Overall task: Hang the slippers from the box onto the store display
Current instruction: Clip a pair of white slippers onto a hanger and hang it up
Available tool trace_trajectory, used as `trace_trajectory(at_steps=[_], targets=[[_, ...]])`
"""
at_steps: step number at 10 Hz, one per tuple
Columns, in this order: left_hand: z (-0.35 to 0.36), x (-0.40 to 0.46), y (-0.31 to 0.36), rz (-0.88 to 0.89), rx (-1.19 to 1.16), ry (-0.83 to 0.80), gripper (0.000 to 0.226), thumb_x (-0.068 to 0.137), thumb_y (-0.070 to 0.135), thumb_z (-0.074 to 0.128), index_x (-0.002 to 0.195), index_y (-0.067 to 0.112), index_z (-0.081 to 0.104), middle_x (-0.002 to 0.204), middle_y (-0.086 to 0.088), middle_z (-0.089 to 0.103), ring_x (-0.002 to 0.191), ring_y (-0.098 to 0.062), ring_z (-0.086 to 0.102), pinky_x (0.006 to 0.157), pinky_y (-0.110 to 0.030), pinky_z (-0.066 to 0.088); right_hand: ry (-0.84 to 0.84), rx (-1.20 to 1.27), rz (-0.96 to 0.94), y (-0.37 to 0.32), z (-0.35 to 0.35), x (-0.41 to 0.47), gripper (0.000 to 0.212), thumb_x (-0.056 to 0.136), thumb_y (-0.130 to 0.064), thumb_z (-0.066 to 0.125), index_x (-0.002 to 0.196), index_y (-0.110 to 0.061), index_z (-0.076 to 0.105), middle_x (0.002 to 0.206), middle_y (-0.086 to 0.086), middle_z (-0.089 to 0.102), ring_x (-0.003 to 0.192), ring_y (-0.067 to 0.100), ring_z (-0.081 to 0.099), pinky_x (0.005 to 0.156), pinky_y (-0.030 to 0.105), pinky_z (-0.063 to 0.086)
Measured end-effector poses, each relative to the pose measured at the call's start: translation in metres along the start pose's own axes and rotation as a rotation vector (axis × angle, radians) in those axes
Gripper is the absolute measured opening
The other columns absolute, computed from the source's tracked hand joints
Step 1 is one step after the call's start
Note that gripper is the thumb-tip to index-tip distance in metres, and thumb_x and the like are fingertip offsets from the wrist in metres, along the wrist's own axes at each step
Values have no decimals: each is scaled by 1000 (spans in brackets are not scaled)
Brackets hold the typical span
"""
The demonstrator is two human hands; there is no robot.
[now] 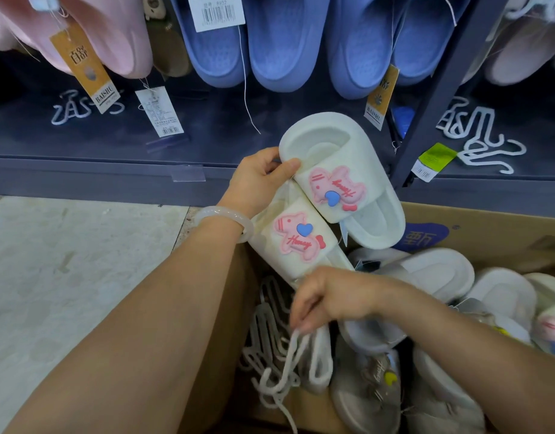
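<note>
My left hand [257, 180] grips a pair of white slippers [348, 158] with pink horse patches, held above the cardboard box [489, 227]; the thumb presses on the upper slipper's heel edge. The second slipper of the pair [298, 242] lies below it, toward me. My right hand [326, 296] reaches into the box and pinches a white plastic hanger [288, 361] from a pile of hangers. More white and grey slippers [436, 274] fill the box. The dark display rack [207, 126] stands straight ahead.
Blue slippers [279, 45] and pink slippers [113, 32] with tags hang on the rack above. Loose white hangers [476, 136] lie on the rack's lower shelf at right and left. A dark upright post [432, 98] divides the rack. Pale floor [66, 277] lies at left.
</note>
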State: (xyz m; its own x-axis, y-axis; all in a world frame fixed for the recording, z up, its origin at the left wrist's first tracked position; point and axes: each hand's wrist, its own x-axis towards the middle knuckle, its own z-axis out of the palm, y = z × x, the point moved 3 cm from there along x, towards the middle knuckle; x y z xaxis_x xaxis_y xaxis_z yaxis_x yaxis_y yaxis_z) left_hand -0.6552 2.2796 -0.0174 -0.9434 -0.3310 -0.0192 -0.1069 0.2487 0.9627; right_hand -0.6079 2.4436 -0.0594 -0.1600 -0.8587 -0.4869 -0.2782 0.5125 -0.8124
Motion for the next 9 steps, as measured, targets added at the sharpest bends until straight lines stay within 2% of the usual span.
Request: trace_trajectory(at_steps=[1,2,3,4,5,6,7,8,9], targets=[[1,-2,0,-11,5,10,21,90,32,60,108,23,66,100,-2,73,93,-18,70,87,-44,56,152,268,-25,1,-35,-38,17,79,3,66,76,-14,70,68,-6,73,62,2,67,58,13,49],[2,-4,2,-31,14,22,24,89,33,60,109,22,66,100,0,73,92,-17,70,87,-43,56,238,400,-22,9,-34,-47,18,80,3,65,79,-15,68,74,-3,74,67,6,69,61,19,52],[1,-7,6,-26,29,37,22,90,32,60,108,22,66,99,0,73,90,-16,70,87,-42,56,44,194,92,16,8,-19,28,80,2,66,107,-6,65,105,12,70,90,13,65,86,31,52],[-1,-11,8,-16,36,33,19,90,31,60,105,22,66,97,1,74,90,-16,70,88,-42,56,-156,-226,155,16,50,13,57,81,-14,70,133,-10,47,134,11,52,119,24,53,102,34,44],[-1,-13,4,-21,34,8,19,89,31,61,105,23,66,98,-1,73,91,-19,70,87,-44,56,-409,-453,190,24,86,33,81,80,-32,70,145,-15,24,148,7,34,133,27,38,108,36,37],[0,-13,2,-20,35,-3,22,89,32,61,106,21,66,99,-1,73,91,-20,70,87,-45,56,-491,-571,262,38,105,49,81,79,-37,70,143,-7,30,144,13,39,130,33,41,106,41,39],[2,-13,3,-21,26,-12,22,89,31,61,107,20,66,99,-1,73,91,-19,70,87,-44,56,-345,-715,12,93,272,41,69,83,-34,67,139,-7,37,140,14,44,123,31,47,102,40,42],[2,-12,3,-19,38,-19,23,89,33,60,108,20,65,99,0,73,92,-19,70,87,-45,55,-412,-774,-177,83,276,46,57,85,-30,63,133,-6,43,135,14,49,115,30,51,97,40,44],[3,-12,3,-15,56,-19,24,89,34,60,108,21,66,99,3,73,93,-17,69,89,-44,55,-496,-661,-15,81,215,29,46,88,-27,59,127,-6,49,129,15,54,107,29,54,91,39,45]])
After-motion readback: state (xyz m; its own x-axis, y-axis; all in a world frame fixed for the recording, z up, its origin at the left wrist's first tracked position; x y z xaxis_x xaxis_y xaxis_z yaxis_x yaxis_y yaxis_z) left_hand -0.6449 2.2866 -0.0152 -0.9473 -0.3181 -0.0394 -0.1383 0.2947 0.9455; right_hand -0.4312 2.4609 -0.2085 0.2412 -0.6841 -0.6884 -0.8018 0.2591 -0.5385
